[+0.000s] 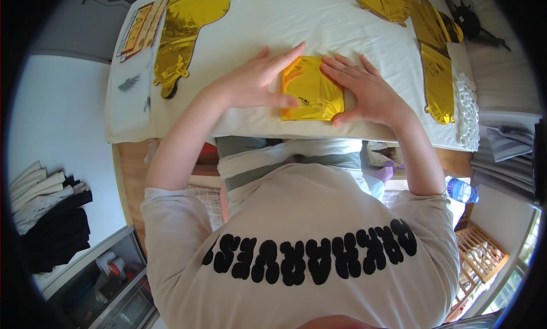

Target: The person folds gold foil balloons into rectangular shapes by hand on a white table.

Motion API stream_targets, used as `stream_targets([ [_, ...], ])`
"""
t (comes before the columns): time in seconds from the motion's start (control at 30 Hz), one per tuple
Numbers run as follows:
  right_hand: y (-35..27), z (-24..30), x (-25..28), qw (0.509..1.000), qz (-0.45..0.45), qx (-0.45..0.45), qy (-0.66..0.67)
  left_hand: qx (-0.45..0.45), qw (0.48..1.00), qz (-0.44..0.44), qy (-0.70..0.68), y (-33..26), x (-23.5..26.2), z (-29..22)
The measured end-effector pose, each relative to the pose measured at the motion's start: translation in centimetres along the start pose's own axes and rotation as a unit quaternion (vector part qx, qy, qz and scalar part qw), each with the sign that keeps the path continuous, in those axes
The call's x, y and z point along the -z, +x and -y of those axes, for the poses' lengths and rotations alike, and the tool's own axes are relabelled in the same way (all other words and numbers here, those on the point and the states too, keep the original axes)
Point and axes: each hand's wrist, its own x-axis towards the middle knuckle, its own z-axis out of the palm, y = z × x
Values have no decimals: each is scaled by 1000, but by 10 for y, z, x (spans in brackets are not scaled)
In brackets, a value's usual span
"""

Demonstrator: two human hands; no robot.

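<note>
A flat, square-folded piece of shiny gold foil [313, 95] lies on the white-covered table [250, 38] near its front edge. My left hand [259, 81] is at its left side, fingers stretched and thumb apart, with the fingertips at the foil's left edge. Across from it, my right hand [367, 90] rests with spread fingers on the right edge of the foil. Neither hand grips anything. An unfolded, flat gold foil balloon [185, 30] is spread out to the left. More flat gold foil balloons [437, 81] lie at the right and far right.
Clear plastic bags [130, 101] and a printed packet [142, 30] lie on the table's left end. A bumpy white strip [467, 112] runs along the right edge, below a black corded object [468, 21]. A water bottle [460, 190] is beside my right elbow.
</note>
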Motion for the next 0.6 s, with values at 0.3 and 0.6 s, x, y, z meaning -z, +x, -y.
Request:
stream_targets([
  [0.3, 0, -6, 0, 1000, 12, -3, 15, -189, 954, -61, 227, 30, -43, -18],
  [0.6, 1, -3, 1, 999, -2, -26, 46, -215, 961, -11, 176, 30, -37, -16],
])
